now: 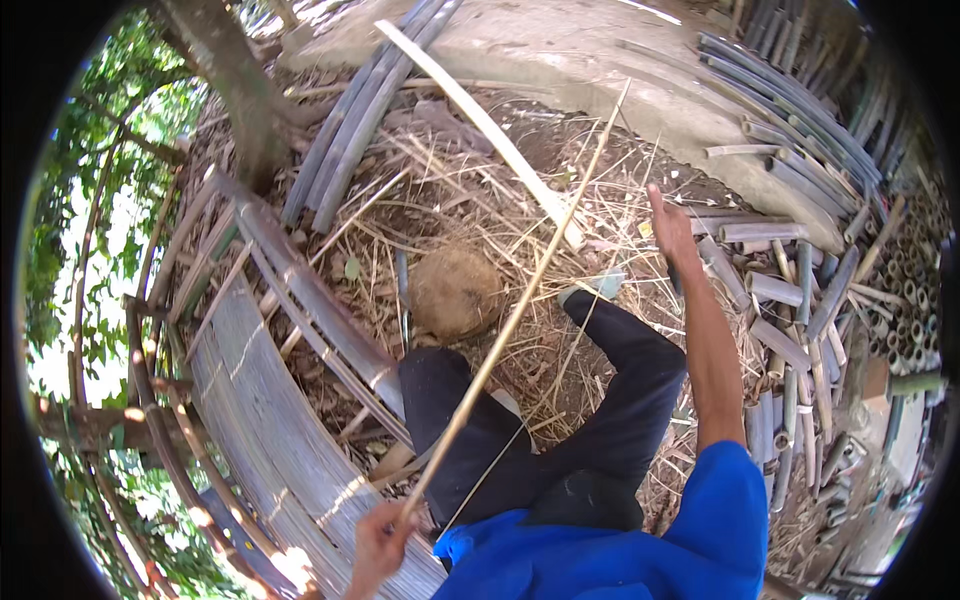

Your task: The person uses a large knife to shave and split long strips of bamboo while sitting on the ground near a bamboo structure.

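One long, thin bamboo strip (522,300) cuts diagonally across the dark trousers (625,415), near end pinched in the left hand (382,545). Right hand's (674,235) off to the strip's right, one digit up, can't tell if it's gripping anything. Round wood block (455,292) sits left of the strip.

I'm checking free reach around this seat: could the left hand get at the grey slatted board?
Probably yes: the board shows right beside the left hand, with nothing apparent between. That hand grips a long bamboo strip, though, which may limit grasping.
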Available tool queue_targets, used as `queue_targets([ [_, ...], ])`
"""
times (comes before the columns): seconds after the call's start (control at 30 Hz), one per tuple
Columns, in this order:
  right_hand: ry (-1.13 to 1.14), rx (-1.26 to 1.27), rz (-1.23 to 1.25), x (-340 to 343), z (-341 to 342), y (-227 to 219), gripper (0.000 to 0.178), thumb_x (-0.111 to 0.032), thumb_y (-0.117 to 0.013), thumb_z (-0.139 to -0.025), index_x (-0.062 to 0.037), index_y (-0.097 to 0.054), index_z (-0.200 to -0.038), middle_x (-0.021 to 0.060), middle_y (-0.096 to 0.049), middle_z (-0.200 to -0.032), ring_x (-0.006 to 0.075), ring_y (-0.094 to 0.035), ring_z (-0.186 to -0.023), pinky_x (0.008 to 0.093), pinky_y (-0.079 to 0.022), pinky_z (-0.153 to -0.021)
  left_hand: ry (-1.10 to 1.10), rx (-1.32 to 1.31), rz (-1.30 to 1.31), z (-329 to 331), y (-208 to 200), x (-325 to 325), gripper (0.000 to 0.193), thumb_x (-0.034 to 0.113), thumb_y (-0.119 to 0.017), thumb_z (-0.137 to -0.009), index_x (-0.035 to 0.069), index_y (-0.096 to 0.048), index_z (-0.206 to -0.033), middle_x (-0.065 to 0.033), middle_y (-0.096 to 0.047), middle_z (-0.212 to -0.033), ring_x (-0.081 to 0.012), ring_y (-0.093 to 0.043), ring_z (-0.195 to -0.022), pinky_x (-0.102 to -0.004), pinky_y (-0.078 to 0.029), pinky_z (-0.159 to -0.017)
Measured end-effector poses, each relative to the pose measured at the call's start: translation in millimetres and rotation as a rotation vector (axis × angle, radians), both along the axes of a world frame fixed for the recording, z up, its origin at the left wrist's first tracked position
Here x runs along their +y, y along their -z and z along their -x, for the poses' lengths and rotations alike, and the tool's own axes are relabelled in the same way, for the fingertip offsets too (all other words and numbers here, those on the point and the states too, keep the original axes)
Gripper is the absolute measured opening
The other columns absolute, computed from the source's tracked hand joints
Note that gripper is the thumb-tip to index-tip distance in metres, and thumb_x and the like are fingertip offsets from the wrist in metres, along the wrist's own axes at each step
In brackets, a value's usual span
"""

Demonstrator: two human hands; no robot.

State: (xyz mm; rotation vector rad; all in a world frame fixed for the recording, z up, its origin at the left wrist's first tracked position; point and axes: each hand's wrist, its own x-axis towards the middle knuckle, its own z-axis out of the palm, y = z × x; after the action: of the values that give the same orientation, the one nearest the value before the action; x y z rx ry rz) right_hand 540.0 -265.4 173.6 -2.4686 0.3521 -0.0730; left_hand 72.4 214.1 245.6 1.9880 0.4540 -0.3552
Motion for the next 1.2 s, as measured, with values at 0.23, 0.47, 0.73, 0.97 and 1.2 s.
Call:
queue_targets([
  [0.23, -0.412, 0.079, -0.217, 151, 152, -5, 0.065, -0.067, -0.054, -0.096, -0.0065, -0.075, -0.103, 0.0249, -0.071, -0.083, 0.0397, -0.072, -0.082, 0.0490, -0.054, -0.075, 0.018, -0.065, 0.178, -142, -15, -46, 0.039, 0.019, -0.067, -0.102, 0.000, -0.063, -0.135, 0.0063, -0.052, -0.068, -0.0031, -0.046, -0.058, -0.0240, -0.036, -0.050],
  [0.47, -0.874, -0.085, -0.091, 193, 211, -21, 0.062, -0.068, -0.064, -0.089, -0.0069, -0.072, -0.085, 0.0209, -0.065, -0.065, 0.0421, -0.068, -0.065, 0.0502, -0.054, -0.061, 0.063, -0.096, 0.205, -170, -2, -64, 0.044, 0.018, -0.066, -0.102, -0.001, -0.059, -0.141, 0.0079, -0.050, -0.062, -0.0018, -0.041, -0.048, -0.0232, -0.028, -0.043],
  [0.73, -0.509, 0.067, -0.114, 172, 195, -16, 0.055, -0.061, -0.063, -0.093, -0.0073, -0.072, -0.086, 0.0225, -0.065, -0.067, 0.0421, -0.068, -0.067, 0.0485, -0.054, -0.065, 0.015, -0.083, 0.326, -158, -14, -64, 0.042, 0.012, -0.066, -0.101, -0.004, -0.058, -0.139, 0.0079, -0.056, -0.074, -0.0008, -0.044, -0.061, -0.0208, -0.034, -0.052],
  [0.97, -0.423, 0.157, -0.064, 155, 162, -21, 0.068, -0.073, -0.055, -0.092, -0.0086, -0.077, -0.095, 0.0217, -0.070, -0.074, 0.0382, -0.072, -0.073, 0.0502, -0.057, -0.073, -0.003, -0.081, 0.181, -124, -2, -54, 0.039, 0.010, -0.070, -0.097, -0.008, -0.063, -0.132, -0.0012, -0.071, -0.092, -0.0043, -0.057, -0.082, -0.0238, -0.050, -0.069],
  [1.2, -0.604, 0.013, 0.064, 135, 145, -29, 0.058, -0.059, -0.065, -0.093, -0.0011, -0.072, -0.094, 0.0197, -0.061, -0.059, 0.0374, -0.062, -0.057, 0.0478, -0.051, -0.060, 0.065, -0.154, 0.009, -81, 7, -35, 0.035, 0.002, -0.075, -0.092, -0.005, -0.068, -0.125, 0.0013, -0.068, -0.098, -0.0020, -0.057, -0.082, -0.0193, -0.047, -0.069],
])
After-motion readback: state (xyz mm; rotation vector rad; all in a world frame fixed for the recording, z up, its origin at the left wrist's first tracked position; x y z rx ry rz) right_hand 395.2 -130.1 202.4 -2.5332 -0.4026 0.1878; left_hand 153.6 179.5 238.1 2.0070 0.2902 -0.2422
